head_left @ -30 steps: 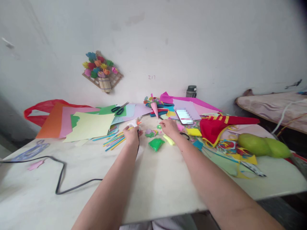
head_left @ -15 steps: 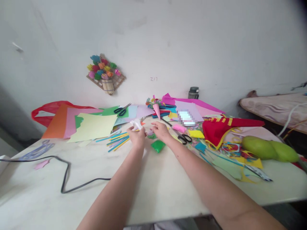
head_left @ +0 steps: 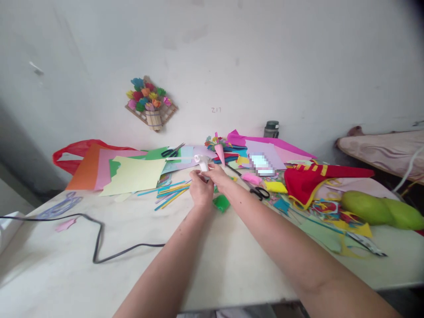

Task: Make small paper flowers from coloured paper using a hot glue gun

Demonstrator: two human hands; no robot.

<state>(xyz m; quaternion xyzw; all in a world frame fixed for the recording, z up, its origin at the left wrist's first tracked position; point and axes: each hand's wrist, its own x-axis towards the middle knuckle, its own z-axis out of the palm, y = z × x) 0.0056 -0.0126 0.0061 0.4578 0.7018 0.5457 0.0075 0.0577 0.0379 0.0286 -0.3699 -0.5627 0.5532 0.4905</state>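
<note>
A white glue gun (head_left: 202, 160) is held upright over the middle of the table, with a pale glue stick (head_left: 179, 158) jutting out to its left. My left hand (head_left: 201, 189) is closed around the lower handle. From the other side, my right hand (head_left: 217, 175) pinches the same handle; its fingertips are partly hidden. Below my hands lies a green packet (head_left: 221, 203), partly covered by my left wrist. Narrow blue and yellow paper strips (head_left: 170, 194) lie just left of my left hand.
Coloured paper sheets (head_left: 134, 174) and dark-handled scissors (head_left: 170, 152) lie at the back left. A pink paper cone (head_left: 219, 153) with paper flowers is behind my hands. Black scissors (head_left: 259, 193), a red cloth (head_left: 303, 185) and green fruit (head_left: 364, 205) are rightward. A black cord (head_left: 99, 238) crosses the left.
My right hand has come in from the right and closed on the glue gun's handle beside my left hand. The glue gun is now turned upright, its glue stick visible.
</note>
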